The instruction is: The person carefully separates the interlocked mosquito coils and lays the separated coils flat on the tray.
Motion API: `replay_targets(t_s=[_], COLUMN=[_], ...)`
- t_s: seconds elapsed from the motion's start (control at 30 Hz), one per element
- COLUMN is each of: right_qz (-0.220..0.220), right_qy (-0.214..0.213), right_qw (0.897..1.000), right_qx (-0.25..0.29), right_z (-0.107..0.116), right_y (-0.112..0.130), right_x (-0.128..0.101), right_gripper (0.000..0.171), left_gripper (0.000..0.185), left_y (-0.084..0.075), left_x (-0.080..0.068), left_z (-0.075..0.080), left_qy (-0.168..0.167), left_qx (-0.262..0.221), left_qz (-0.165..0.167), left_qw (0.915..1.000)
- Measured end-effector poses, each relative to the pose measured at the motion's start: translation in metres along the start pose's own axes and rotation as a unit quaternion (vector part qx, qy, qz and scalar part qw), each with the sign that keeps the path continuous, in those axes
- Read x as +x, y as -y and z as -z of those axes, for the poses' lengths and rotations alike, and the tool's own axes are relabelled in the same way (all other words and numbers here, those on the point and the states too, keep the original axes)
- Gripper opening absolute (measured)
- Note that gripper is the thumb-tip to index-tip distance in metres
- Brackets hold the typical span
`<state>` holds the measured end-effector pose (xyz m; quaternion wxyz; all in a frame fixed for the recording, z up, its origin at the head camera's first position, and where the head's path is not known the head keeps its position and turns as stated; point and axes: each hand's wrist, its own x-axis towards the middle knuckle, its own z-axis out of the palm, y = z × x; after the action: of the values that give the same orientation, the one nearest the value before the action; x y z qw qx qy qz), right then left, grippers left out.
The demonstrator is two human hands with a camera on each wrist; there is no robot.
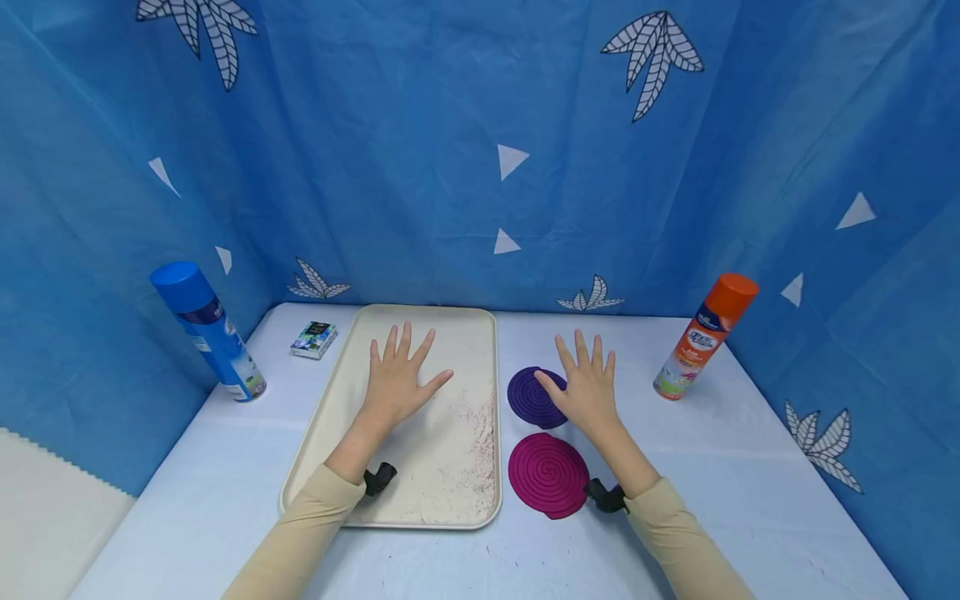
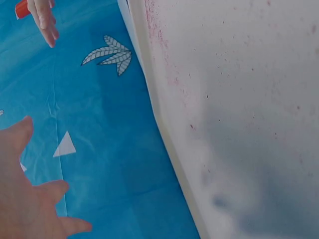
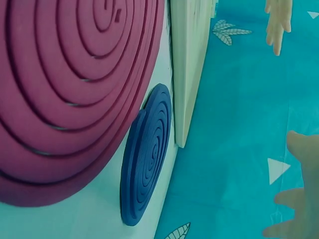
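While the left hand (image 1: pixel 397 385) and the right hand (image 1: pixel 589 393) are held raised with fingers spread, a purple spiral mat (image 1: pixel 531 400) and a magenta spiral mat (image 1: pixel 547 473) are seen right of a cream tray (image 1: pixel 453 333).

The left hand is held over the tray; by the right hand the purple spiral mat's right edge is partly covered in the head view. The magenta spiral mat is laid on the near side of the purple one. A small box (image 1: pixel 313 341) is placed near the tray's left rim; a blue can (image 1: pixel 213 337) is stood farther left, an orange can (image 1: pixel 705 337) at right.
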<state>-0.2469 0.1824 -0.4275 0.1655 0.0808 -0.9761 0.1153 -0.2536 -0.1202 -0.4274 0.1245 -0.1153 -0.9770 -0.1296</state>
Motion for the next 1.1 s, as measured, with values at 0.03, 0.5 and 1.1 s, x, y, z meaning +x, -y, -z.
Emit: replay_targets(t_s=[0.03, 0.5, 1.1], right_qz=[-0.001, -0.001, -0.104], right_qy=[0.003, -0.008, -0.010], right_qw=[1.000, 0.997, 0.929], right_qx=[0.001, 0.075, 0.356], right_z=[0.000, 0.004, -0.004], right_y=[0.000, 0.000, -0.023], right_x=[0.000, -0.008, -0.077], right_gripper=[0.076, 0.070, 0.041], left_gripper=[0.078, 0.071, 0.062], left_y=[0.000, -0.020, -0.107], left_x=[0.000, -0.007, -0.067], left_z=[-0.001, -0.004, -0.027], left_qy=[0.004, -0.017, 0.137], left_qx=[0.000, -0.086, -0.425], left_qz=[0.000, 0.008, -0.005], left_qw=[1.0000, 0.9961, 0.8946])
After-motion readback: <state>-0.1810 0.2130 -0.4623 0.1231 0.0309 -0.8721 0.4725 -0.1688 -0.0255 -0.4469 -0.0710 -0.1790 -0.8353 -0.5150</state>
